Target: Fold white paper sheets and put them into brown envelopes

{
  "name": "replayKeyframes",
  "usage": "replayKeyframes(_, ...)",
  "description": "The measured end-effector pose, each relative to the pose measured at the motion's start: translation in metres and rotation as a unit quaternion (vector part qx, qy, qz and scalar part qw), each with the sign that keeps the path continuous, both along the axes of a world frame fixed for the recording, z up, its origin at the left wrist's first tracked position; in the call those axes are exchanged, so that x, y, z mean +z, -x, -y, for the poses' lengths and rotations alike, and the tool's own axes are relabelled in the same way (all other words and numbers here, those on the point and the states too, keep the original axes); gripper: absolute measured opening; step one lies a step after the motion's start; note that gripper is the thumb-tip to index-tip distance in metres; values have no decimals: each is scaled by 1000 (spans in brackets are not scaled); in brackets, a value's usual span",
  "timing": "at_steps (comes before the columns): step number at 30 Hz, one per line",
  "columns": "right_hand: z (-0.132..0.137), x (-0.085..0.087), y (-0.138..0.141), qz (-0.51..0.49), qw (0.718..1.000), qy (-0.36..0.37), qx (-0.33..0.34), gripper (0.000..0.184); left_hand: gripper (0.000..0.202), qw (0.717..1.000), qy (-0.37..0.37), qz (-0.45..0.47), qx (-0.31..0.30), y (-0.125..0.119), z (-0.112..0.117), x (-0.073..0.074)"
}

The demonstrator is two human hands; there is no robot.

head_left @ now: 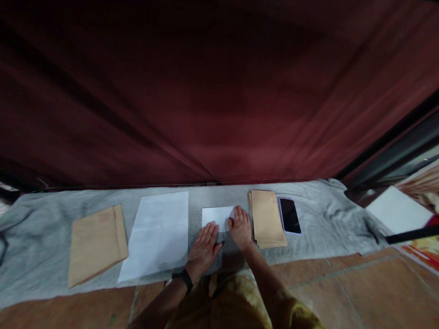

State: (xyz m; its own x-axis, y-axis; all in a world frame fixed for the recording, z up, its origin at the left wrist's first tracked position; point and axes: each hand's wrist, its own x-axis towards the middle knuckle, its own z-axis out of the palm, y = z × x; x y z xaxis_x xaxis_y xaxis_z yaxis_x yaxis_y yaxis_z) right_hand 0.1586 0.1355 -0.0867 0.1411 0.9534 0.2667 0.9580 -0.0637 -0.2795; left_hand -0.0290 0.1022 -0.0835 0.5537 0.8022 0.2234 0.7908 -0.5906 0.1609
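A small white folded sheet of paper (217,214) lies flat on the grey cloth in front of me. My left hand (204,245) rests on its near left edge, palm down with the fingers stretched out. My right hand (240,229) lies flat over its right end, fingers extended. Just right of that hand is a stack of brown envelopes (269,217). To the left of my left hand lie large white sheets of paper (159,233). A dark object by my left thumb is too small to name.
The grey cloth (326,215) covers a long low surface against a dark red curtain (224,108). More brown envelopes (97,243) lie at the left. A phone (290,216) with a dark screen sits right of the envelope stack. Tiled floor (346,293) runs along the near side.
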Motion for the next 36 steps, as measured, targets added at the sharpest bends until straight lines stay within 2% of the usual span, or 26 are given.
replayKeyframes(6,10,19,6,-81,992,66,-67,40,58,1000,1,-3,6,-2,1,3)
replayKeyframes(10,8,29,9,-211,967,92,-108,35,58,1000,10,2,10,-3,1,4)
replayKeyframes(12,5,31,8,-245,957,94,-121,31,59,1000,13,3,11,-2,1,4)
replayKeyframes(17,2,39,0,-335,931,100,-103,16,58,1000,17,9,16,-2,1,5)
replayKeyframes(19,4,43,-2,-383,915,100,-76,19,59,999,20,15,24,-4,2,7)
replayKeyframes(23,13,57,2,-466,880,91,-27,31,58,996,6,53,65,-16,1,25)
replayKeyframes(26,18,74,6,-500,862,80,5,36,54,989,19,111,100,-27,-4,51)
replayKeyframes(28,19,86,8,-530,844,73,28,39,52,980,56,170,93,-32,-10,70)
replayKeyframes(30,20,93,7,-577,813,65,43,44,47,949,111,274,108,-35,-15,87)
replayKeyframes(31,20,94,6,-600,797,60,35,47,43,916,152,348,130,-36,-18,93)
replayKeyframes(33,21,90,4,-625,779,49,-14,52,36,832,225,472,185,-38,-21,98)
replayKeyframes(36,25,72,4,-620,777,45,-99,53,48,725,296,571,247,-42,-21,94)
